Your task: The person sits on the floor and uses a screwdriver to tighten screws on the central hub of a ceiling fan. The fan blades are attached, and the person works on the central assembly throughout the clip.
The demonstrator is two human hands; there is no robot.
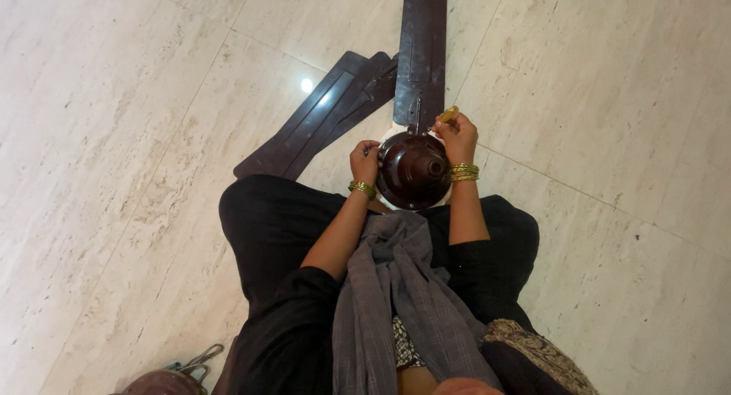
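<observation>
**Fan motor held between two hands on a marble floor**

A dark brown ceiling fan motor (413, 170) is seen in front of the person's knees, low over the pale marble floor (122, 136). It is gripped from both sides. The left hand (364, 160) is laid against the left edge of the motor, with the fingers curled around the rim. The right hand (458, 136) is placed at the upper right edge, and its fingers are closed on a small yellow handle (449, 114), probably of a screwdriver; the tip of the tool is hidden by the hand. Gold bangles (463, 172) are worn on both wrists.

One brown fan blade (421, 52) is joined to the motor and is stretched away from the person toward the top of the view. Two more blades (320, 121) are laid loose on the floor just beside it, to the left, one partly over the other, well clear of the hands. A bright spot of lamp light is reflected on the floor near them.

The near side of the motor is partly covered by a grey scarf (396, 288), which hangs down over black clothes. At the bottom left corner, a metal tool with two thin handles (199, 360) is seen beside a round brown thing that is cut by the edge. No packages or labels can be made out.
</observation>
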